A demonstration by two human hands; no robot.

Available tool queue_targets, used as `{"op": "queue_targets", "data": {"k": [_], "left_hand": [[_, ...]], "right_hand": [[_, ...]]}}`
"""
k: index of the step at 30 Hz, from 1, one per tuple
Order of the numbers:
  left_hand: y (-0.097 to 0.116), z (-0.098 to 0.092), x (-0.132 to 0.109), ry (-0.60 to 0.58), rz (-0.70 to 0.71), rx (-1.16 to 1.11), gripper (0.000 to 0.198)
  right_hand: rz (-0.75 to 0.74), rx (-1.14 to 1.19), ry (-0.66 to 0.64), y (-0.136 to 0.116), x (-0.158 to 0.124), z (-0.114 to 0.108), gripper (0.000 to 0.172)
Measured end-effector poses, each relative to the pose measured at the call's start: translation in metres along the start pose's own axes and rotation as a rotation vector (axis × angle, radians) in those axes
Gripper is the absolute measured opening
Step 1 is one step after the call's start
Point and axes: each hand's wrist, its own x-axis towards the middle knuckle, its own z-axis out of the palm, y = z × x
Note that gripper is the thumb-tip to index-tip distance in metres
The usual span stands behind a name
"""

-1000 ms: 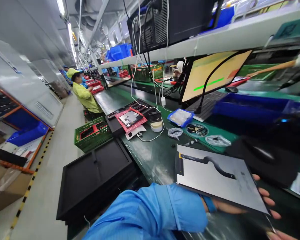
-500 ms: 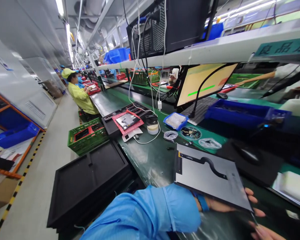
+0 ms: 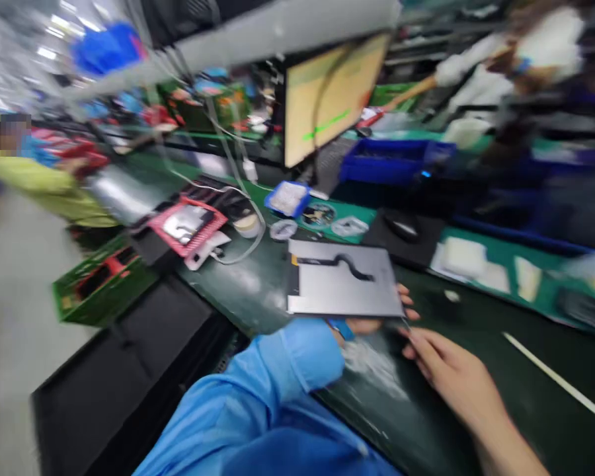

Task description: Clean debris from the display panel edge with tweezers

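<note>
A flat grey panel [image 3: 347,287] with a black ribbon cable across its top rests on my left hand [image 3: 371,324], whose fingers stick out under its near and right edges. That arm wears a blue sleeve. My right hand [image 3: 446,370] comes in from the lower right with its fingertips drawn together at the panel's near right corner. Motion blur hides what they pinch, if anything. The panel hangs just above the dark green belt [image 3: 476,396].
Behind the panel are a lit monitor [image 3: 327,92], a blue bin [image 3: 391,162], small bags of parts and a pink tray [image 3: 186,225]. Stacked black trays [image 3: 129,370] and a green crate [image 3: 99,284] stand on the left. A co-worker in yellow [image 3: 44,188] sits far left.
The view has swung right and down and is now blurred. The panel stays on my left hand. My right hand has come further into view at the panel's corner.
</note>
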Motion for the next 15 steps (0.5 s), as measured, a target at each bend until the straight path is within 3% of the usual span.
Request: {"op": "queue_targets", "data": {"k": [3, 5, 7, 11, 15], "left_hand": [[0.001, -0.008, 0.001, -0.051, -0.024, -0.102, 0.030], [0.004, -0.011, 0.008, -0.116, 0.025, -0.153, 0.041], [0.007, -0.011, 0.011, -0.160, 0.059, -0.145, 0.047], [0.011, -0.005, 0.006, -0.132, 0.063, -0.121, 0.054], [0.010, -0.002, 0.005, -0.103, 0.043, -0.129, 0.057]], "right_hand": [[0.048, 0.144, 0.010, -0.020, -0.003, 0.006, 0.032], [0.105, 0.123, 0.047, -0.019, -0.001, 0.009, 0.036], [0.068, 0.092, 0.039, -0.015, -0.001, 0.009, 0.036], [-0.031, 0.032, 0.035, -0.012, -0.004, 0.006, 0.038], [0.011, 0.152, 0.035, -0.011, -0.005, 0.007, 0.036]]}}
